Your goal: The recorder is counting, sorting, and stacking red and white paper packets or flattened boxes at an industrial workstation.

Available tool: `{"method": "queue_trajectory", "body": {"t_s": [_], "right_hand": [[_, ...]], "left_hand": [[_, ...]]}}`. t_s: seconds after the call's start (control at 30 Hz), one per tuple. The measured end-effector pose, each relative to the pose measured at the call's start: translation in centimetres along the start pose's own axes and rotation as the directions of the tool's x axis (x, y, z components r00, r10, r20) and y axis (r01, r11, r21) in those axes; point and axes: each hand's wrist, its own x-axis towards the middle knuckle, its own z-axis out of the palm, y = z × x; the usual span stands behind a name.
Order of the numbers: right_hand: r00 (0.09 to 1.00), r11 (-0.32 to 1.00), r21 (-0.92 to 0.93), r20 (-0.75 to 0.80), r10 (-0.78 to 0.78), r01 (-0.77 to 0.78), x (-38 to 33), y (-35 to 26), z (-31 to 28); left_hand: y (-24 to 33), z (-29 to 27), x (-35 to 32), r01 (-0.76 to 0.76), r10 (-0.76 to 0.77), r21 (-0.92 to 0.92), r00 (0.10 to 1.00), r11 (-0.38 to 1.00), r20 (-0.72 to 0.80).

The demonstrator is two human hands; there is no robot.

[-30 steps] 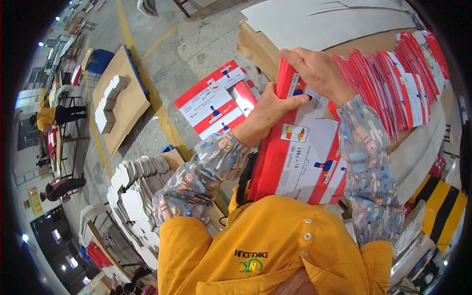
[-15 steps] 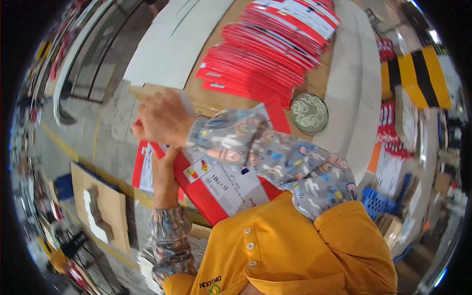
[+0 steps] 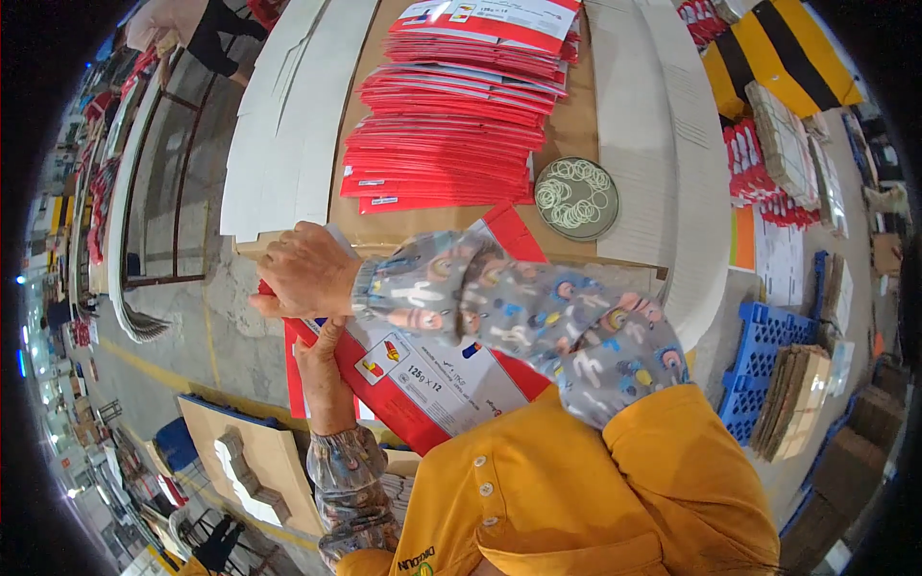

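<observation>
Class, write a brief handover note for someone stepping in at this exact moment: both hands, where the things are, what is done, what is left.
Left hand: under the bundle of red flat cartons, supporting its edge.
Right hand: clamped on the bundle's top corner.
Bundle: held against the body, off the brown table.
Done: a fanned pile of red cartons lies on the table beside a round tin of rubber bands.
Left: the held bundle is not yet set down.

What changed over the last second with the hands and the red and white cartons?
The view swung from the floor side to above the table. Both hands kept hold of the bundle of flat cartons: the right hand now lies over its top end near the table edge, the left hand presses its side. The fanned red carton stack and the dish of rubber bands lie as before.
</observation>
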Motion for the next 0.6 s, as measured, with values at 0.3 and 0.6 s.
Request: {"method": "queue_trajectory", "body": {"t_s": [0.3,0.6], "right_hand": [[0.66,0.791,0.111,-0.488,0.571,-0.602,-14.9,18.1,-22.0],[0.706,0.52,-0.497,-0.333,0.625,-0.695,-32.3,25.7,-20.8]], "left_hand": [[2.6,-4.6,0.1,-0.3,0.321,0.12,0.912,0.946,-0.256],[2.5,-3.0,-0.3,-0.327,0.391,0.273,0.893,0.905,-0.223]]}}
